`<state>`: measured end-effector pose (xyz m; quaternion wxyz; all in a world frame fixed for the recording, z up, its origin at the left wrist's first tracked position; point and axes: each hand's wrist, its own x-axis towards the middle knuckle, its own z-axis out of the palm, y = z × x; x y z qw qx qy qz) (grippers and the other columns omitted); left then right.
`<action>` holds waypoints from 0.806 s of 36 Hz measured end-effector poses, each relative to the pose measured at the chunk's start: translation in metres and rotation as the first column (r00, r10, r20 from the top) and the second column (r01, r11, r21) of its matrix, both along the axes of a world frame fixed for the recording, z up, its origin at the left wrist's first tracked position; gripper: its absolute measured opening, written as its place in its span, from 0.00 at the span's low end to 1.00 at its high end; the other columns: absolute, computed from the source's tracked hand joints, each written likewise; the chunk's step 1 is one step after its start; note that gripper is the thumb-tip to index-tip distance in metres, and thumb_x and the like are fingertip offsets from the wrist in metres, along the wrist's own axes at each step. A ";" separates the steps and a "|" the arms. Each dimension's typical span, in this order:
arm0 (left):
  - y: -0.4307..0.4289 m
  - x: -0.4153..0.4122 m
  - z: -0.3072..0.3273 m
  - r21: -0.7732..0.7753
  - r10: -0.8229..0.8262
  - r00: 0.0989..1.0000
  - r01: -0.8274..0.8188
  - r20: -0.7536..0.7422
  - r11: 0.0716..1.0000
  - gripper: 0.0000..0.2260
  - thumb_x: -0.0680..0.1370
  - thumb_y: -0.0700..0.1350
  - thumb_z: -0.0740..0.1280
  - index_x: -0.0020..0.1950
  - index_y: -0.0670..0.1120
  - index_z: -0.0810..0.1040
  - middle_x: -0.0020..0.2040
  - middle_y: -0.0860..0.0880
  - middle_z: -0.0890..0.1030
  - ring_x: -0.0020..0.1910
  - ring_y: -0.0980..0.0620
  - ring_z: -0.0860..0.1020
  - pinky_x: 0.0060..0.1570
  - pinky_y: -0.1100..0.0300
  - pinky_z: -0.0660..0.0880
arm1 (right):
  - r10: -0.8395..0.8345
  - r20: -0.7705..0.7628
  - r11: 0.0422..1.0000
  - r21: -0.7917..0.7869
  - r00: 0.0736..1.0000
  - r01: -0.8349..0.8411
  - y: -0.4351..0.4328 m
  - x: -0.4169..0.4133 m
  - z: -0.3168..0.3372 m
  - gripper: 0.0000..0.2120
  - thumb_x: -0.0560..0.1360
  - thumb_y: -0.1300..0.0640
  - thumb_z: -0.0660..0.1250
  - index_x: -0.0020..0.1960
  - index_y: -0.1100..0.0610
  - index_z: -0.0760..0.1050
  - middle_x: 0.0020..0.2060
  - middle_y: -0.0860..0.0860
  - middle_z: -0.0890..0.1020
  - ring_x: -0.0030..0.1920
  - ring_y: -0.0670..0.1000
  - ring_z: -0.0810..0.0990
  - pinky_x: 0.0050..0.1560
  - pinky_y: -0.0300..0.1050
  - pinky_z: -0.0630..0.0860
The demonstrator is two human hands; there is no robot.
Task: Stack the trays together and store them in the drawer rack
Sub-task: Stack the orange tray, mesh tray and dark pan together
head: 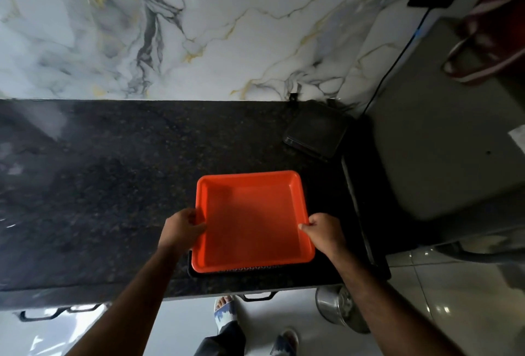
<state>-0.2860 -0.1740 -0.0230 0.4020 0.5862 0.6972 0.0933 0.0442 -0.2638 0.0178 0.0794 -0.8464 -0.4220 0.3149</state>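
Counter (pixel 113 185): one dark speckled stone top, under both hands.
Trays: two counted; orange tray (pixel 252 219) sits in a dark tray (pixel 199 272), only its near edge showing.
Dark flat object (pixel 315 134): one, well beyond the right fingers; hard to make out.
Left hand (pixel 183 228): fingers curled closed on the orange tray's left rim.
Right hand (pixel 324 230): fingers curled closed on its right rim.
Handles (pixel 257 296): two, below the counter edge, partly cut off.

Dark speckled surface (pixel 113 185) against a marble wall (pixel 199 29). Flat black device (pixel 316 131) lies near the back right corner. Steel pot (pixel 338 306) on the floor (pixel 454 299) below the edge, fridge (pixel 443 134) at right.
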 end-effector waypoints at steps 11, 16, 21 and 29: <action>0.004 -0.009 -0.009 0.176 -0.040 0.991 0.062 -0.125 0.982 0.21 0.70 0.67 0.63 0.51 0.52 0.75 0.45 0.50 0.82 0.44 0.47 0.82 0.40 0.55 0.75 | -0.025 0.012 0.997 -0.074 1.000 0.026 0.001 0.008 -0.006 0.27 0.71 0.33 0.67 0.31 0.56 0.72 0.31 0.54 0.83 0.35 0.57 0.84 0.37 0.47 0.78; 0.029 0.036 0.016 0.434 -0.097 0.994 0.107 -0.044 0.895 0.19 0.75 0.63 0.61 0.51 0.48 0.73 0.46 0.51 0.74 0.47 0.48 0.76 0.48 0.53 0.72 | -0.078 0.142 0.996 0.055 0.987 0.070 0.026 0.051 0.008 0.27 0.74 0.30 0.61 0.39 0.54 0.78 0.37 0.53 0.84 0.44 0.58 0.84 0.41 0.47 0.77; 0.064 0.148 0.044 0.445 -0.200 0.965 0.106 0.170 0.889 0.15 0.78 0.56 0.66 0.54 0.44 0.78 0.48 0.48 0.80 0.48 0.51 0.79 0.50 0.55 0.76 | 0.001 0.244 0.981 0.190 0.970 -0.049 0.093 0.120 0.021 0.20 0.77 0.40 0.65 0.47 0.58 0.82 0.44 0.58 0.85 0.47 0.60 0.83 0.45 0.49 0.78; 0.106 0.328 0.015 -0.223 0.140 0.890 -0.045 0.434 0.974 0.25 0.71 0.60 0.72 0.59 0.44 0.79 0.54 0.43 0.85 0.54 0.44 0.83 0.50 0.54 0.78 | 0.201 0.271 0.947 0.191 0.941 -0.258 0.238 0.205 0.019 0.23 0.77 0.49 0.69 0.66 0.62 0.76 0.64 0.61 0.78 0.66 0.61 0.76 0.67 0.52 0.73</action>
